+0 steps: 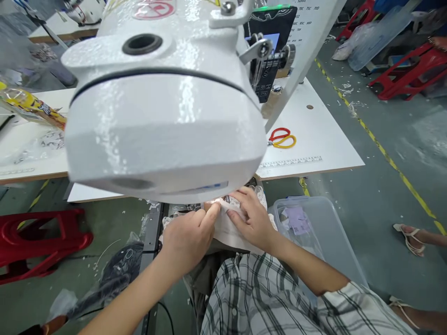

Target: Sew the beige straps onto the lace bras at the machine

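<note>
A white sewing machine point(164, 125) fills the upper middle of the head view, and its head hides the needle area. Just below its front edge lies white fabric with lace trim point(230, 232), partly over my lap. My left hand point(190, 235) is closed at the fabric's left side, index finger pressed on its upper edge, thumb hidden. On the right, my right hand point(253, 218) rests on the same fabric with its fingers stretched out and the thumb apart. Its fingertips reach under the machine head.
Scissors with red and yellow handles point(282, 138) lie on the white table point(324, 144) near a printed ruler point(293, 162). A clear plastic bin point(335, 228) stands at my right. Red stools point(42, 242) are on the floor; a bottle point(31, 107) leans left. Another person's foot point(412, 237) is at right.
</note>
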Motion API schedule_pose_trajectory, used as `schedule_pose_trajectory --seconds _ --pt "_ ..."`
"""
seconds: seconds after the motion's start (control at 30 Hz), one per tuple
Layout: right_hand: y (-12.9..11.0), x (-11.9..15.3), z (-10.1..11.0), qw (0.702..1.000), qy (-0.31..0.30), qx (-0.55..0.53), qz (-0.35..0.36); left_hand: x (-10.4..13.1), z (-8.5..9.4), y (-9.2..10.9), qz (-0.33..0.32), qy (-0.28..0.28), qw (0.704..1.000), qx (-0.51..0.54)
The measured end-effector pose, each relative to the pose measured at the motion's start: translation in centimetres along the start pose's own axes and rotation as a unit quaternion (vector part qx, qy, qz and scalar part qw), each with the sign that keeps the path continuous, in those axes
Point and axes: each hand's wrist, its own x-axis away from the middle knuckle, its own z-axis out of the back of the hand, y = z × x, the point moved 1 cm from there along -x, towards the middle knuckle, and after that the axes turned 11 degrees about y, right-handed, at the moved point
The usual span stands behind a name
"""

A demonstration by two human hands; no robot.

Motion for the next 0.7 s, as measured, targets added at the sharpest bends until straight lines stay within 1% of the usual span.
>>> schedule_pose_trajectory --seconds 0.07,0.2,0.3,0.43,0.53,0.7 --pt "-0.3 -0.9 0.4 1.0 -0.013 0.005 0.015 0.0 0.1 0.9 0.019 -0.007 1.0 -0.015" --pt "-0.4 -3.2 0.9 0.999 -0.037 -0.006 0.01 -0.2 0.1 1.7 0.046 -0.013 0.998 -0.033" --pt "-0.2 -4.9 1.0 0.997 -0.062 -0.033 -0.007 -0.6 0.1 1.9 0.059 -0.004 0.997 -0.047" --pt "-0.4 -6.7 1.2 0.99 -0.115 -0.064 -0.041 -1.2 0.0 2.0 0.075 -0.02 0.995 -0.062" --pt "-0.6 -7.6 1.4 0.988 -0.134 -0.068 -0.035 -1.3 -0.1 2.2 0.084 -0.026 0.994 -0.069" --pt "-0.3 -8.3 1.5 0.987 -0.138 -0.082 -0.007 -1.4 -0.2 2.3 0.089 -0.016 0.993 -0.078"
